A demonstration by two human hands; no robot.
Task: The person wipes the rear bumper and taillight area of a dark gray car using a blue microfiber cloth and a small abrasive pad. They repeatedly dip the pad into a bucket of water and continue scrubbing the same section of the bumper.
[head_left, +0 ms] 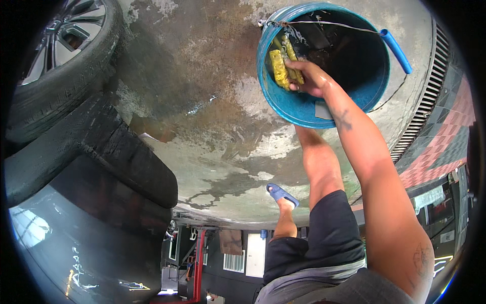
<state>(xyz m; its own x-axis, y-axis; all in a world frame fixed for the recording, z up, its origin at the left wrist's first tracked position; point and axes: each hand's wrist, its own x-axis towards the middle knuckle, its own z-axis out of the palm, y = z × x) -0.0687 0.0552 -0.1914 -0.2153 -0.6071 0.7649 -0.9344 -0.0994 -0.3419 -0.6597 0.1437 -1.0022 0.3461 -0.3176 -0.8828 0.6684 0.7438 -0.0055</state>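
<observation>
Only my right hand (310,78) shows, reaching over the near rim of a blue bucket (304,119). Its fingers are closed round a wet-looking, pitted yellow sponge (279,70), which seems folded or in two pieces. Hand and sponge are inside the bucket, close to its left wall. Dark liquid or shadow fills the rest of the bucket, and a dark flat shape lies near its far side. The bucket's wire handle crosses the opening and has a blue grip (396,50) hanging over the right rim. My left hand is out of the picture.
To the left stands a dark car (91,228) with a tyre and alloy wheel (109,55). The concrete floor (202,66) is stained and wet in patches. A slotted drain grate (420,101) curves along the right. My sandalled foot (283,197) is behind the bucket.
</observation>
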